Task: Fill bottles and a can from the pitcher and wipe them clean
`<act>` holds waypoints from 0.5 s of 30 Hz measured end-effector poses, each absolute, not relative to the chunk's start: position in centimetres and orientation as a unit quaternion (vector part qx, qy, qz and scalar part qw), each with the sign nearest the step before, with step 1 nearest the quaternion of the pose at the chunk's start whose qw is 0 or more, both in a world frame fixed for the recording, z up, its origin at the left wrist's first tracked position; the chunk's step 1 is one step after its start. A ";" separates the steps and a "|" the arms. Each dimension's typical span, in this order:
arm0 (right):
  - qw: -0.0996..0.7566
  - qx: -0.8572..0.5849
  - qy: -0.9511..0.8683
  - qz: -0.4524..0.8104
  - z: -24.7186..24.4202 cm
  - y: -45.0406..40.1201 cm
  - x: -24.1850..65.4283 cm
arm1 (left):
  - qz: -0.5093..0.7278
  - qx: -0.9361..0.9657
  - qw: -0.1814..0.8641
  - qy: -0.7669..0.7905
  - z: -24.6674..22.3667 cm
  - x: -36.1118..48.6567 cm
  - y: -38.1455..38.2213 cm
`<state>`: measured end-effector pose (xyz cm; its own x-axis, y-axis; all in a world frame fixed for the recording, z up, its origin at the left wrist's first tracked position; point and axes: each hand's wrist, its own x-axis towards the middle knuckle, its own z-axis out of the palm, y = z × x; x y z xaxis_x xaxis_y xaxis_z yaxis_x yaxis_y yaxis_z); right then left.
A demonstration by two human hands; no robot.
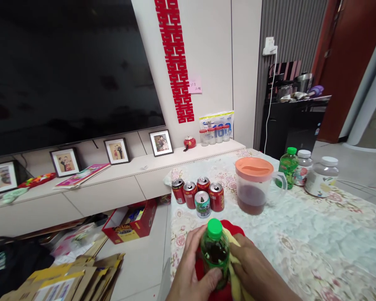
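A green plastic bottle (216, 251) with a bright green cap and dark liquid inside stands upright at the near edge of the table. My left hand (194, 267) is wrapped round its left side, thumb across the front. With my right hand (250, 263) I grip a yellow cloth (235, 267), pressed against the bottle's right side. Beneath and behind the bottle lies a red scalloped tray (232, 228), mostly hidden by my hands. Just beyond it stand several red drink cans (217, 197) and one teal can (202, 205), their tops opened.
A pitcher (252, 196) with an orange lid and reddish-brown liquid stands on the floral tablecloth (294, 234). Another green bottle (288, 169) and two white-capped jars (322, 177) are at the back right. Flattened cardboard (72, 280) and a red box (131, 225) lie on the floor left.
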<state>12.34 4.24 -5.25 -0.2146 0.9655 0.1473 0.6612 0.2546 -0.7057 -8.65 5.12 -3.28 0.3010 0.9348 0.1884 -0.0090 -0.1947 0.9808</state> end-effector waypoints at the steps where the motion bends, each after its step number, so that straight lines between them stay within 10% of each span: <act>1: 0.280 -0.555 -0.741 0.256 -5.2 4.3 12.2 | 0.467 0.631 0.491 0.377 -3.5 -8.7 5.2; 15: 0.516 -0.481 -0.673 0.223 -0.9 2.0 12.2 | 0.457 0.603 0.544 0.363 -2.0 -7.8 4.2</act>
<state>12.17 2.04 -0.86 -0.0045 0.8778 0.4790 0.4177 0.4369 -0.7967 -7.79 4.25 -1.96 0.3186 0.9351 0.1552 -0.0597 -0.1436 0.9878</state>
